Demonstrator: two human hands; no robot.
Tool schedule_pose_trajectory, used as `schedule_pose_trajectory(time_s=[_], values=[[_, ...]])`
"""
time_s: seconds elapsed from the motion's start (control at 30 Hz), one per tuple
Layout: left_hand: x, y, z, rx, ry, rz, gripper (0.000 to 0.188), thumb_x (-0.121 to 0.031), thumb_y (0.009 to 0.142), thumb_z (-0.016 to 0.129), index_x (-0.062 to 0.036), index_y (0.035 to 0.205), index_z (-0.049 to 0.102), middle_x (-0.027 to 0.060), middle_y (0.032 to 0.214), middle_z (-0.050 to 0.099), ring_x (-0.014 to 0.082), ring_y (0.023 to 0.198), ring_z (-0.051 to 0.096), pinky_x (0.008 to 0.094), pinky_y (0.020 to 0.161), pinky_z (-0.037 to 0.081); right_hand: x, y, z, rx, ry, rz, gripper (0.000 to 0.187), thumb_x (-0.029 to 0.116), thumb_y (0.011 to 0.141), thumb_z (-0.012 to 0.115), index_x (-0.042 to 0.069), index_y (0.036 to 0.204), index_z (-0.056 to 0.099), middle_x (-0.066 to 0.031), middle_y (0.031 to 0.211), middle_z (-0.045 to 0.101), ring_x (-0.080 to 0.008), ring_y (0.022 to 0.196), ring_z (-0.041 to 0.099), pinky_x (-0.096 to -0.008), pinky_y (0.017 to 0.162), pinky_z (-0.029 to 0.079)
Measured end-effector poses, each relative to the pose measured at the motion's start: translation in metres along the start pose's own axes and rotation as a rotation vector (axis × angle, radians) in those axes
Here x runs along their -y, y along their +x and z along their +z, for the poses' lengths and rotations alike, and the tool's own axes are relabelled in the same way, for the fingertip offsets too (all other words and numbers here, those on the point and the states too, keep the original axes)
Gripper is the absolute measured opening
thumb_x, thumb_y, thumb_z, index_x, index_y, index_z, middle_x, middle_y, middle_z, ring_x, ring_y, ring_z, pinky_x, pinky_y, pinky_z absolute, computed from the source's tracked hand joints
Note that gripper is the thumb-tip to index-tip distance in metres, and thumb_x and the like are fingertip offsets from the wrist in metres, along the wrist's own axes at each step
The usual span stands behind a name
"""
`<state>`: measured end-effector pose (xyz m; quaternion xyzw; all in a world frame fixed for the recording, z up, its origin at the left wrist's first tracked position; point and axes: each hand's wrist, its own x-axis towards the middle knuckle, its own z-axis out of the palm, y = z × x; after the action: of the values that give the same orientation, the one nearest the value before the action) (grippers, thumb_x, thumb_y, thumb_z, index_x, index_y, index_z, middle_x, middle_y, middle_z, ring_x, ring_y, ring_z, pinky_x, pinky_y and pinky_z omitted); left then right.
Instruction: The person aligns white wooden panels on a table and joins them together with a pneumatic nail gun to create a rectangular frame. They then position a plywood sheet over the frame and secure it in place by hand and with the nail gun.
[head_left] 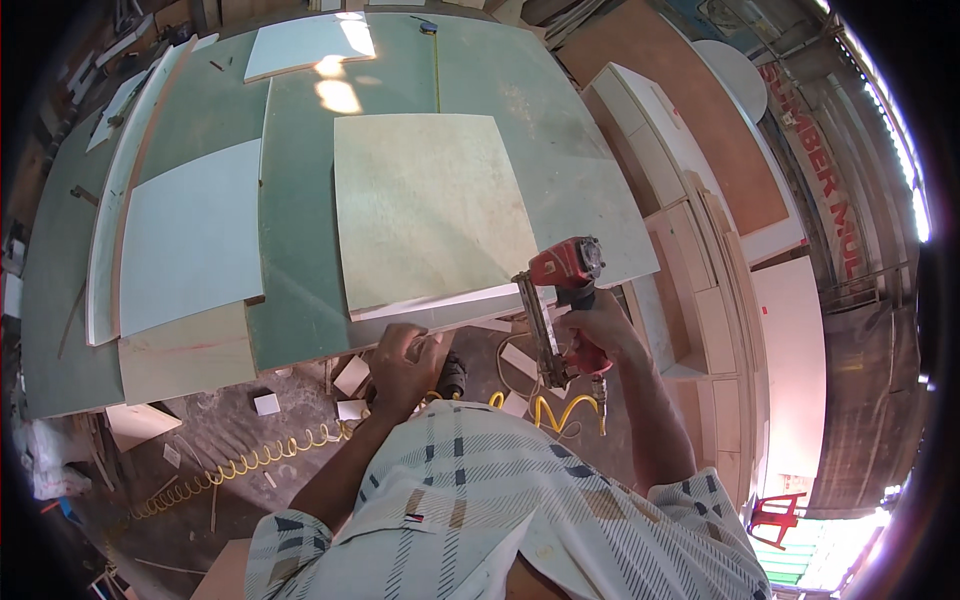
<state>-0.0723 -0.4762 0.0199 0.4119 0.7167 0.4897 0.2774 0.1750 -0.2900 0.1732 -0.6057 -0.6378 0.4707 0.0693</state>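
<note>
My right hand point(605, 328) is wrapped round the grip of a red and black pneumatic nail gun point(566, 264). The gun's nose and long magazine stand beside the near right corner of a pale plywood panel point(430, 210). That panel lies flat on the green tabletop, with a white strip point(440, 304) along its near edge. My left hand point(405, 362) is at the table's near edge, just below the strip, with its fingers curled and closed. Whatever lies between those fingers, if anything, is too small to make out.
A coiled yellow air hose point(260, 462) runs across the floor below the table. White panels point(195, 235) and a long board point(140, 190) lie on the left. At the far edge sits a tape measure point(428, 28), its blade drawn out. A cabinet frame point(690, 250) stands at the right.
</note>
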Motion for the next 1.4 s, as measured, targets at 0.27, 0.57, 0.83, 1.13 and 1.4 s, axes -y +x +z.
schedule_pose_trajectory(time_s=[0.27,0.57,0.83,1.13,1.4], values=[[0.058,0.027,0.021,0.101,-1.010,-0.692,0.109,-0.064,0.085,0.080,-0.0002,0.158,0.030,0.0233,0.141,0.047,0.0351,0.135,0.049,0.0499,0.114,0.040,0.014,-0.005,0.009,0.008,0.034,-0.011,0.023,0.005,0.075,0.077,0.002,0.094,0.066,-0.0048,0.075,0.066,-0.0118,0.063,0.063,-0.0290,0.057,0.052],[0.053,0.055,0.018,-0.080,-1.125,-0.816,0.117,-0.071,0.072,0.085,-0.0049,0.156,0.037,0.0194,0.139,0.043,0.0331,0.131,0.050,0.0495,0.118,0.034,0.040,-0.021,0.041,0.101,0.029,-0.108,0.026,0.004,0.078,0.075,-0.001,0.101,0.063,-0.0056,0.076,0.066,-0.0135,0.062,0.064,-0.0311,0.054,0.051],[0.050,0.059,0.003,-0.030,-0.969,-0.812,0.106,-0.067,0.069,0.087,-0.0028,0.146,0.052,0.0157,0.127,0.052,0.0286,0.117,0.059,0.0437,0.108,0.043,0.048,-0.015,0.055,0.184,0.040,-0.103,0.023,0.001,0.080,0.073,-0.003,0.100,0.063,-0.0067,0.073,0.066,-0.0146,0.060,0.064,-0.0321,0.054,0.051],[0.064,0.057,0.010,0.002,-0.947,-0.793,0.106,-0.074,0.071,0.082,-0.0146,0.152,0.049,0.0179,0.133,0.048,0.0334,0.125,0.056,0.0473,0.112,0.037,0.045,-0.006,0.058,0.139,-0.016,-0.126,0.018,0.000,0.078,0.073,-0.003,0.092,0.063,-0.0068,0.070,0.065,-0.0151,0.058,0.064,-0.0322,0.053,0.051],[0.061,0.057,0.010,0.005,-0.922,-0.813,0.113,-0.075,0.069,0.082,-0.0075,0.152,0.048,0.0225,0.141,0.047,0.0353,0.131,0.054,0.0492,0.112,0.037,0.063,-0.016,0.072,0.182,-0.124,-0.168,0.023,0.004,0.077,0.077,-0.001,0.096,0.065,-0.0063,0.073,0.066,-0.0140,0.059,0.064,-0.0315,0.055,0.052]])
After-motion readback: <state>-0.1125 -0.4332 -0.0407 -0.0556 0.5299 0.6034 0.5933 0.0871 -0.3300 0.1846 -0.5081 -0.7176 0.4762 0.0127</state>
